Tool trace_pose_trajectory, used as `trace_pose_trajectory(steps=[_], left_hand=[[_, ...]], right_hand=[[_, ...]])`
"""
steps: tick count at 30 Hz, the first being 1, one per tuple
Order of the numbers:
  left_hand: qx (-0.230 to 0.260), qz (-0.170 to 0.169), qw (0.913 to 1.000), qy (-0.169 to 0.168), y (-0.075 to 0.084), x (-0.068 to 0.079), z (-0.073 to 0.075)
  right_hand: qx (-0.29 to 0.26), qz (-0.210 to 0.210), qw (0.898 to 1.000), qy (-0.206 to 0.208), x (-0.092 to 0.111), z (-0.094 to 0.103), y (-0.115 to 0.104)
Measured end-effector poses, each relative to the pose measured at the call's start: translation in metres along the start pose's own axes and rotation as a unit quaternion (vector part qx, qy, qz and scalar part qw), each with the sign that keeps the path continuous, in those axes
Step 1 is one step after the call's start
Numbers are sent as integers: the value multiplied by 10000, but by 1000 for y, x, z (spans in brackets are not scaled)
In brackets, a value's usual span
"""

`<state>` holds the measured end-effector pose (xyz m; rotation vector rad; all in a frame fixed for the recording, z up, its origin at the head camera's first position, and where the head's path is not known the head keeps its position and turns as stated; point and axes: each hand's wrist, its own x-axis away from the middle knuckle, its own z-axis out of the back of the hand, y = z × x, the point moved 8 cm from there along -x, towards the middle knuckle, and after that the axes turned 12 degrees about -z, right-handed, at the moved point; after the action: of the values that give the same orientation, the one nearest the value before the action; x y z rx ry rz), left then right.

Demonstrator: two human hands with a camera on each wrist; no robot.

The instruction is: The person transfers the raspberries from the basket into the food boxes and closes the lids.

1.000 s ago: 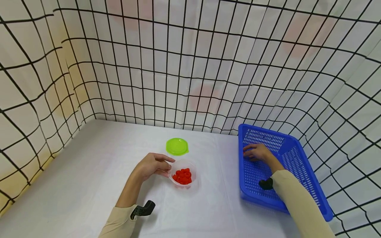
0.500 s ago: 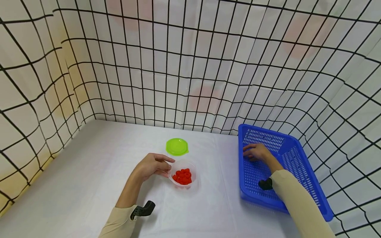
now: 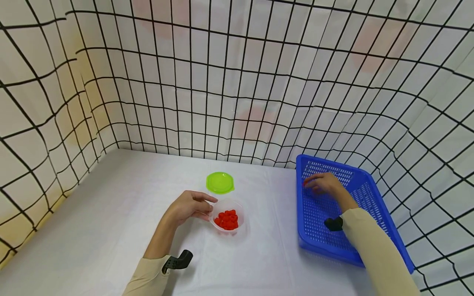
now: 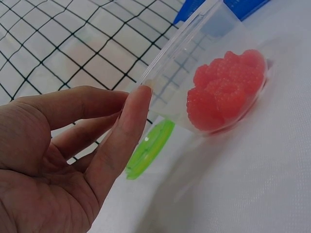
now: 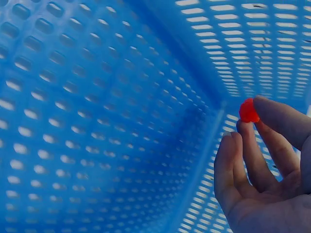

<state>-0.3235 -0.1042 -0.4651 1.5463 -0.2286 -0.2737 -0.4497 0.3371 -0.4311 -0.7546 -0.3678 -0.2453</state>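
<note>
A clear plastic bowl (image 3: 240,210) stands on the white table with several red raspberries (image 3: 226,220) in it. My left hand (image 3: 190,206) pinches the bowl's left rim between thumb and fingers; in the left wrist view the thumb lies on the near side of that rim. Inside the blue basket, my right hand (image 3: 325,184) holds one raspberry (image 5: 249,110) between thumb and fingertip, raised off the basket floor. Just behind the bowl lies a green lid (image 3: 220,183), flat on the table and touched by neither hand.
The blue plastic basket (image 3: 301,230), with slotted walls, takes up the table's right side. A black wire grid (image 3: 207,82) backed by white cloth encloses the back and sides. White cloth covers the table (image 3: 111,205).
My right hand has lifted slightly from the basket floor and shifted a little right, with a raspberry now showing at its fingertips. My left hand, the bowl and the lid have stayed put.
</note>
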Motion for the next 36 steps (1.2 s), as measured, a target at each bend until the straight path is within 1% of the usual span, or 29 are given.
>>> trace_pose_trajectory(steps=[5, 11, 13, 19, 23, 27, 30, 36], left_hand=[[19, 2, 10000, 7, -1, -1, 0], [7, -41, 10000, -56, 0, -2, 0], [-16, -23, 10000, -45, 0, -1, 0], [-29, 39, 10000, 51, 0, 0, 2], [6, 42, 10000, 90, -1, 1, 3], [50, -25, 10000, 47, -1, 0, 2], [110, -46, 9999, 41, -1, 0, 2], [127, -68, 9999, 4, -3, -1, 1]], right_hand=[[14, 129, 9999, 71, 8, 14, -7], [-8, 181, 9997, 174, 20, 30, -15], [25, 263, 9994, 223, 25, 34, -22], [173, 750, 9967, 251, 43, 39, -54], [212, 983, 9948, 167, 54, 35, -73], [240, 1232, 9920, 94, 67, 26, -93], [278, 1438, 9892, -21, 76, 15, -109], [363, 1659, 9853, -205, 86, -13, -135]])
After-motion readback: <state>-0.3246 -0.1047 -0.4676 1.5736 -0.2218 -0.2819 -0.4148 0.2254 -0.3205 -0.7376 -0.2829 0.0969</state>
